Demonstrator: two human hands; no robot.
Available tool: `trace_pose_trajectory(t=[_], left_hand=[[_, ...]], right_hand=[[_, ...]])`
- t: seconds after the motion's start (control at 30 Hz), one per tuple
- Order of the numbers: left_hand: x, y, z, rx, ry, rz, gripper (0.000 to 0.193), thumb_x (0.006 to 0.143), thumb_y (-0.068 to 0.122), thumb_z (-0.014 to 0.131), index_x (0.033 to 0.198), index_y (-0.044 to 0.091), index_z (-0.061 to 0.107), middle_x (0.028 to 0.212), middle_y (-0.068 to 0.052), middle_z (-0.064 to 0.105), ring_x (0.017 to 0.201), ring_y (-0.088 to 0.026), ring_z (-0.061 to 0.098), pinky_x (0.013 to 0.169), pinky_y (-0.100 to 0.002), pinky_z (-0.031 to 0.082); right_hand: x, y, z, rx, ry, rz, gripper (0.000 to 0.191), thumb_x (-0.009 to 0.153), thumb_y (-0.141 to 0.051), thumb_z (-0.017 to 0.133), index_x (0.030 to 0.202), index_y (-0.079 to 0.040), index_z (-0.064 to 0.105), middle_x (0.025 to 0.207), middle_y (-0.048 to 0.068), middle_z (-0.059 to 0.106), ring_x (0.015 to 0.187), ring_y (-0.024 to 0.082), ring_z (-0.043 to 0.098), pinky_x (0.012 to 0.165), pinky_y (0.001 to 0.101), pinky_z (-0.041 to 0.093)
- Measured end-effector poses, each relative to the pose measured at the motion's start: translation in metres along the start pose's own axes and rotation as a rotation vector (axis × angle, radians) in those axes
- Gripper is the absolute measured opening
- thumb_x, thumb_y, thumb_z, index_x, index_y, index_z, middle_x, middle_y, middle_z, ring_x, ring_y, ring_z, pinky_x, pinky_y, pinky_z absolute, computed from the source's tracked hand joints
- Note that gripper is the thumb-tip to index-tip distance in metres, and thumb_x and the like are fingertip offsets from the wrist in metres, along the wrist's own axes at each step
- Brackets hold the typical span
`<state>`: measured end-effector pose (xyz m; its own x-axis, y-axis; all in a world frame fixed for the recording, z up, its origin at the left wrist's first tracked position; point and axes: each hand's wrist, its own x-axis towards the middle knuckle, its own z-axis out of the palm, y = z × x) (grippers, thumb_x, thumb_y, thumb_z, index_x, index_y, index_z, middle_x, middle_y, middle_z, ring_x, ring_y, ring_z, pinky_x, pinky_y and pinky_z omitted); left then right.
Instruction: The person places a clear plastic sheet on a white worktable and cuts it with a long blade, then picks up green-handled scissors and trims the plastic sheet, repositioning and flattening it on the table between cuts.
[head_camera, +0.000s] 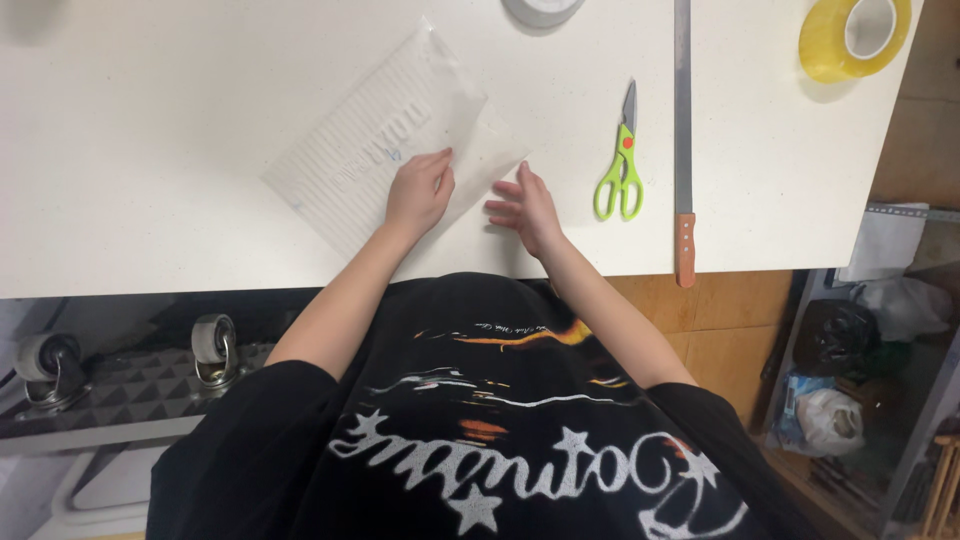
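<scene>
Nearest the body, both bare hands rest at the front edge of the white table (150, 150). The left hand (420, 192) lies flat on a translucent plastic bag (385, 140), fingers pressed together and pinning its lower part down; the bag lies tilted, one corner pointing away toward the far edge. The right hand (525, 205) sits just beside the bag's near right corner, fingers slightly spread and touching or barely off the film (which of the two is hard to tell). Further right lie green-handled scissors (620, 165), blades pointing away, and beside them a long metal ruler with a wooden handle (683, 130), its handle overhanging the table edge. At the far right corner stands a roll of yellowish tape (853, 35). The slick film could likely slide or crease under uneven pressure, and a careless elbow could knock the overhanging ruler to the floor.
</scene>
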<state>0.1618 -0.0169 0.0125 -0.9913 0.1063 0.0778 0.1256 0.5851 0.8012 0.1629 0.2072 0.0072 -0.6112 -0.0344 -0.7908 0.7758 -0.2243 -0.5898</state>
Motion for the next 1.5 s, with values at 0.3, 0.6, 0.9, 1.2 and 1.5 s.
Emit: trace_pose_trajectory(t=[0.3, 0.6, 0.9, 1.2, 1.5], left_hand=[[-0.001, 0.024, -0.019, -0.543, 0.177, -0.304, 0.028, 0.104, 0.015, 0.057, 0.125, 0.003, 0.072, 0.116, -0.01, 0.078, 0.097, -0.013, 0.076, 0.078, -0.027, 0.06], [0.027, 0.018, -0.014, -0.666, 0.126, -0.327, 0.029, 0.104, 0.016, 0.058, 0.127, 0.003, 0.072, 0.118, -0.009, 0.077, 0.092, -0.012, 0.074, 0.073, -0.027, 0.063], [0.031, -0.003, -0.017, -0.699, 0.216, -0.349, 0.033, 0.107, 0.018, 0.055, 0.133, 0.003, 0.068, 0.122, -0.009, 0.076, 0.093, -0.011, 0.072, 0.07, -0.027, 0.063], [0.033, -0.047, -0.017, -0.539, 0.227, -0.323, 0.037, 0.111, 0.025, 0.055, 0.139, 0.005, 0.066, 0.12, -0.01, 0.079, 0.099, -0.013, 0.076, 0.079, -0.028, 0.063], [-0.012, -0.052, -0.015, 0.179, -0.21, 0.109, 0.041, 0.1, 0.027, 0.064, 0.136, 0.006, 0.066, 0.145, -0.016, 0.06, 0.138, -0.034, 0.05, 0.118, -0.05, 0.035]], right_hand=[[-0.018, 0.001, -0.003, -0.515, 0.125, -0.482, 0.092, 0.089, -0.036, 0.075, 0.156, -0.005, 0.021, 0.158, 0.02, 0.032, 0.135, 0.035, 0.048, 0.096, 0.048, 0.055], [-0.05, -0.039, 0.047, -1.652, -0.164, -1.171, 0.078, 0.077, -0.036, 0.085, 0.144, -0.016, 0.051, 0.153, 0.008, 0.047, 0.117, 0.036, 0.05, 0.099, 0.0474, 0.042], [-0.046, -0.064, 0.036, -1.971, -0.252, -1.172, 0.006, 0.085, -0.022, 0.078, 0.083, -0.019, 0.073, 0.099, 0.0, 0.059, 0.1, 0.024, 0.053, 0.088, 0.038, 0.043], [-0.03, -0.011, -0.038, -1.733, -0.087, -1.208, 0.029, 0.081, -0.015, 0.074, 0.109, -0.02, 0.076, 0.113, -0.003, 0.065, 0.106, 0.023, 0.056, 0.09, 0.0382, 0.044], [-0.033, 0.014, -0.038, -1.816, 0.011, -1.144, 0.048, 0.09, -0.021, 0.072, 0.137, -0.021, 0.063, 0.133, -0.003, 0.06, 0.125, 0.024, 0.052, 0.1, 0.0416, 0.042]])
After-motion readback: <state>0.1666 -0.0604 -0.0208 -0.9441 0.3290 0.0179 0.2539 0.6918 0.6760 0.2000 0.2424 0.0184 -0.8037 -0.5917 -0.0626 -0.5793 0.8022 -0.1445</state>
